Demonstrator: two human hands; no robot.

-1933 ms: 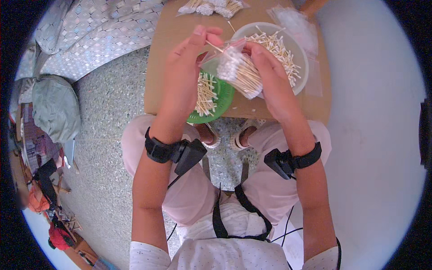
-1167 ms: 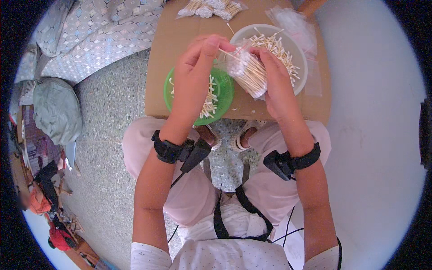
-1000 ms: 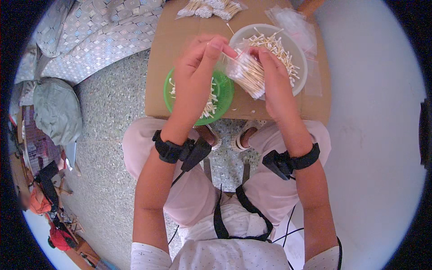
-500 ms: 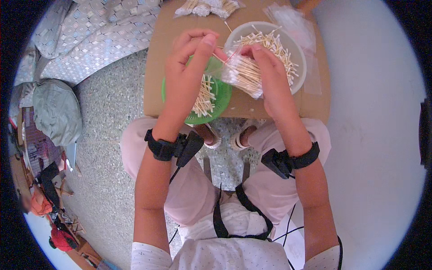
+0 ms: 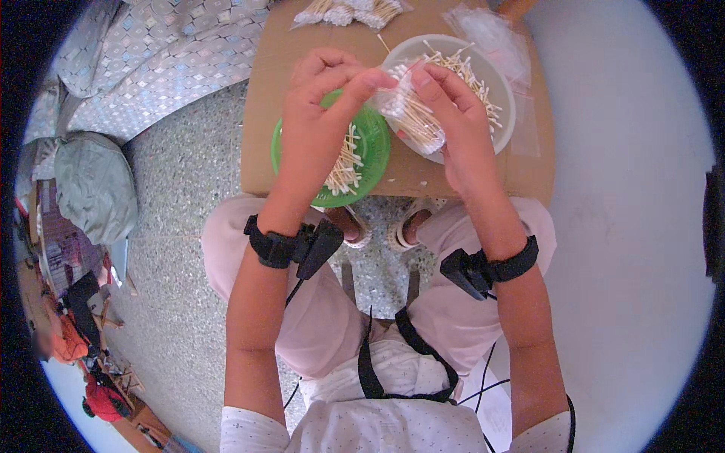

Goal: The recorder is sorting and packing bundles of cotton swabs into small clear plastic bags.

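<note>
sitting at a table topped with brown cardboard [image 5: 529, 181], with both bare hands raised over it. holding in the right hand [image 5: 462, 113] a small clear plastic bag with a red line near its mouth [image 5: 411, 113], packed with white-tipped wooden cotton swabs [image 5: 423, 127]. gripping it with the right thumb laid over the upper part and the fingers bent behind, partly closed. holding it aslant above the cardboard, in front of the left part of a round whitish plastic bowl [image 5: 509, 113] filled with loose swabs [image 5: 480, 87]. meeting the left end of the bag with the thumb and forefinger tips of the left hand [image 5: 317, 109], set close together; cannot tell a firm pinch from a light touch there. curling the other left fingers loosely, apart from the bag.

partly covering with the left hand and wrist a round bright green plastic bowl [image 5: 373, 151] with more loose swabs inside [image 5: 345, 170], just beside the whitish bowl. wearing a black strap with a black device on the left wrist [image 5: 276, 243] and another on the right [image 5: 515, 264].

beyond the hands, at the far edge, showing several filled clear bags [image 5: 351, 11], then a single swab [image 5: 384, 44] next to the whitish bowl, and a heap of thin clear plastic bags [image 5: 495, 45] to the right.
</note>
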